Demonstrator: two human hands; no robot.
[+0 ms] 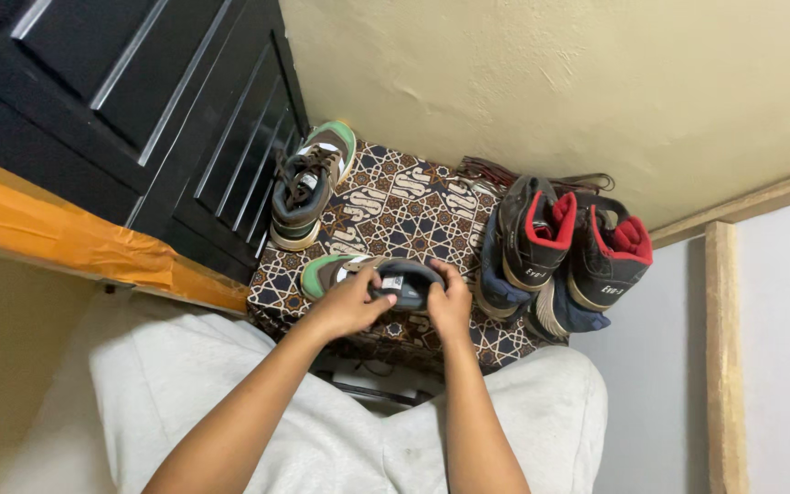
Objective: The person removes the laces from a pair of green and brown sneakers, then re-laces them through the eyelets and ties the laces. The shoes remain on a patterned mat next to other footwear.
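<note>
Both hands grip a green-toed sneaker on the patterned mat.

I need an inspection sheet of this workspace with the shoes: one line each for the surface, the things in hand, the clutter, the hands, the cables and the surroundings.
Surface: patterned cloth in brown, navy and white covers a low platform.
Things in hand: green-toed sneaker lies on its side at the near edge, held by both hands.
Clutter: matching sneaker stands upright at the far left; two black high-tops with red lining rest on dark blue shoes at the right; loose brown laces lie by the wall.
Hands: left hand grips the shoe's middle; right hand grips its heel end.
Cables: nothing seen.
Surroundings: black panelled door at left, beige wall behind, wooden trim at right.
</note>
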